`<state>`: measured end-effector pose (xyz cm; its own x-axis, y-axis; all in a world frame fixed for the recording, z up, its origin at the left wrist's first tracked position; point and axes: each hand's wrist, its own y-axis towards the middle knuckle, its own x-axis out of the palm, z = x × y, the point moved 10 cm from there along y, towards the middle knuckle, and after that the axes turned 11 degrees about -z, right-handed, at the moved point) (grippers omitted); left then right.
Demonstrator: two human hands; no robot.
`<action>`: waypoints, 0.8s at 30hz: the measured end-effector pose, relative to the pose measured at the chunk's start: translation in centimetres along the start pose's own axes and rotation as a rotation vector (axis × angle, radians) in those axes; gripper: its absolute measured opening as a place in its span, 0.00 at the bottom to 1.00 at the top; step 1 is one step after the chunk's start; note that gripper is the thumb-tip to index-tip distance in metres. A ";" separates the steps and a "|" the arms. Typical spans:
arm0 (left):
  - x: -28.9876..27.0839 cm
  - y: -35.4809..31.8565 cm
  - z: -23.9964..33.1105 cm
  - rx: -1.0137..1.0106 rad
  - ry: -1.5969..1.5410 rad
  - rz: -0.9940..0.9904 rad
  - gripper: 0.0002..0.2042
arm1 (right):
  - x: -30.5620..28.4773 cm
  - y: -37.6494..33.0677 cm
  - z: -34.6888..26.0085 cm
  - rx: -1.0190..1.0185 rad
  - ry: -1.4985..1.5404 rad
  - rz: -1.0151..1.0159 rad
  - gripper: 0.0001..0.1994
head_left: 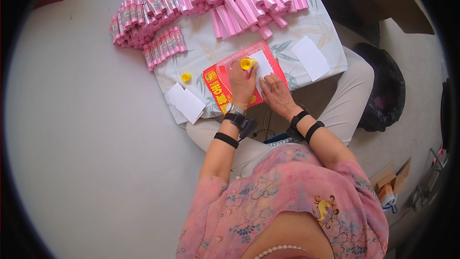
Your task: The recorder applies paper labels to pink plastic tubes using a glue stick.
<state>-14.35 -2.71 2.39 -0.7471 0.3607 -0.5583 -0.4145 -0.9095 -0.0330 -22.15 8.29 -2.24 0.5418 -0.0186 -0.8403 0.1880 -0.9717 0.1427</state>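
My left hand [242,84] is closed around a yellow glue stick [247,64], whose end faces up toward me. Beneath it lies a white paper slip [262,62] on a red printed card sheet [227,66]. The fingertips of my right hand [277,92] rest on the near part of that slip, pressing it against the red sheet without gripping it. A small yellow cap [186,77] stands on the tablecloth to the left. How much of the glue stick touches the paper is hidden by my left hand.
Pink rolls [235,17] are heaped across the far side of the table, with a labelled row [164,48] nearer. White slips lie at the left edge [186,102] and more white paper [310,58] at the right. A black bag [381,88] sits on the floor.
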 end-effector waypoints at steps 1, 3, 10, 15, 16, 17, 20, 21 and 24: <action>0.6 -0.8 0.4 0.038 0.035 -0.034 0.15 | 0.1 0.0 0.1 0.000 0.001 0.001 0.24; 1.4 -1.9 0.6 0.069 0.062 -0.036 0.14 | 0.0 -0.2 0.2 -0.014 0.005 0.045 0.24; 1.1 1.7 -0.7 0.081 0.239 -0.042 0.15 | -0.3 0.3 -0.2 0.000 -0.040 -0.001 0.24; -0.4 2.7 -0.4 0.064 0.082 0.059 0.13 | 0.3 0.1 -0.2 -0.003 -0.040 -0.011 0.25; 0.0 1.9 -0.1 0.038 0.056 0.030 0.13 | 0.4 0.0 0.0 0.004 -0.040 -0.012 0.25; 0.9 1.0 0.1 0.011 -0.034 -0.023 0.14 | 0.3 -0.1 0.1 0.004 -0.049 -0.003 0.25; 2.2 -1.7 1.6 0.103 0.086 -0.069 0.14 | -0.1 0.0 0.2 -0.007 -0.060 0.008 0.24; 2.5 -2.1 1.1 0.137 0.115 -0.053 0.14 | -0.3 0.1 0.0 -0.015 -0.065 0.010 0.24; 2.6 -0.5 1.4 0.151 0.142 -0.038 0.13 | -0.4 0.0 0.3 -0.015 -0.020 0.044 0.23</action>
<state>-16.78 -0.99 2.17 -0.6531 0.3514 -0.6708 -0.5217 -0.8509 0.0622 -22.59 8.22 -2.05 0.5334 -0.0657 -0.8433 0.1766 -0.9664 0.1870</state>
